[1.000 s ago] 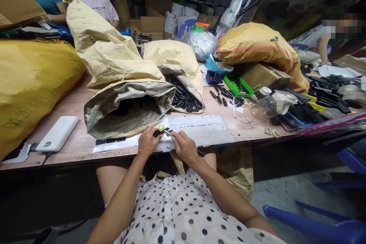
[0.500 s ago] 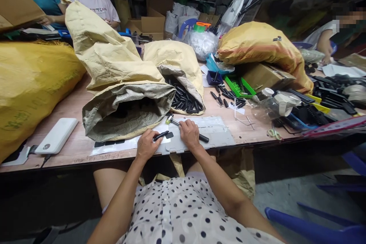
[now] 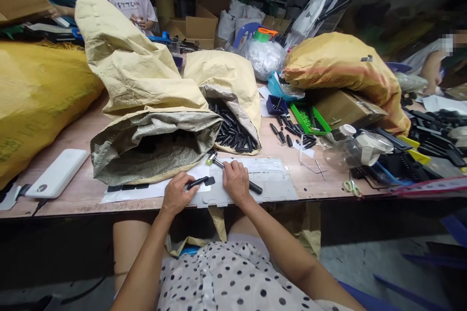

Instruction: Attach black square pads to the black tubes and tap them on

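My left hand (image 3: 178, 191) is closed on a slim black tube-like part (image 3: 197, 182), held just above the table's front edge. Its tip reaches over a small black square pad (image 3: 209, 181) on a white sheet. To the right, my right hand (image 3: 236, 181) is wrapped round the shaft of a small hammer (image 3: 256, 188). The hammer's metal head points to the upper left and its black grip sticks out below my fingers. Under this hand is a grey flat board (image 3: 274, 184). Behind my hands, an open-mouthed paper sack (image 3: 153, 126) lies on its side, its inside dark.
A second sack (image 3: 222, 70) spills black tube-like parts. Further right are a green tray (image 3: 318, 125), a clear jug (image 3: 348, 155) and scissors (image 3: 352, 187). A white power bank (image 3: 58, 172) lies left, by a big yellow sack (image 3: 40, 107). Other people sit across the table.
The view has shifted slightly. My hands keep their grips on the black part and the hammer, with the black part's tip now over the small black pad.
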Tool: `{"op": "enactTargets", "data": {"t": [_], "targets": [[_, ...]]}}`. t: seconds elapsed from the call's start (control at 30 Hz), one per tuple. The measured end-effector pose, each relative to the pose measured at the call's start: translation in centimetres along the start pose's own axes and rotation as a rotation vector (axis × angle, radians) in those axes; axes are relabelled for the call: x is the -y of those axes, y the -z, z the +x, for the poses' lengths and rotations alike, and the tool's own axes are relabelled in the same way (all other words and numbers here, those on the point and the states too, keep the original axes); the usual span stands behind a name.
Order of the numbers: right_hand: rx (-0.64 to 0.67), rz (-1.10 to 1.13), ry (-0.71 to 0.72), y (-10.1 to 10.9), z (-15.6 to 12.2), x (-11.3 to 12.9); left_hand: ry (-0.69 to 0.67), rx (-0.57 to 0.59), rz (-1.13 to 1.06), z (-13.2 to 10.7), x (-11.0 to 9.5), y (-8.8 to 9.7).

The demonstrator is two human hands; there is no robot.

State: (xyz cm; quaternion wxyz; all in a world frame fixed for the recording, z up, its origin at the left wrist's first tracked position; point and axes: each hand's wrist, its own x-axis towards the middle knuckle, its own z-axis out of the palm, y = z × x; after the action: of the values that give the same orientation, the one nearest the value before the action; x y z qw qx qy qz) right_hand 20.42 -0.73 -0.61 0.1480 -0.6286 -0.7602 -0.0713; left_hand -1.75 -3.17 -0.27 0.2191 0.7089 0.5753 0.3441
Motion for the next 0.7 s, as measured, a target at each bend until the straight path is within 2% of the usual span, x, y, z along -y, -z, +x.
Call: {"op": "enactTargets", "data": {"t": [0.27,0.47,0.57,0.63,0.7], "targets": [[0.049,0.001,-0.058,0.6,0.7,0.3,-0.027,0.045,-0.007,0.4,0.1,0.4],[0.059,-0.009,-0.081,0.8,1.4,0.4,-0.117,0.047,-0.038,0.8,-0.3,0.8],[0.058,-0.012,-0.083,0.6,1.5,0.3,-0.167,-0.014,-0.054,-0.9,-0.7,0.9],[0.052,-0.007,-0.079,0.5,1.4,0.2,-0.211,-0.046,-0.053,-3.3,-0.9,0.6],[0.045,-0.002,-0.073,0.3,1.4,0.1,-0.249,-0.028,-0.066,-6.1,-0.9,-0.2]]}}
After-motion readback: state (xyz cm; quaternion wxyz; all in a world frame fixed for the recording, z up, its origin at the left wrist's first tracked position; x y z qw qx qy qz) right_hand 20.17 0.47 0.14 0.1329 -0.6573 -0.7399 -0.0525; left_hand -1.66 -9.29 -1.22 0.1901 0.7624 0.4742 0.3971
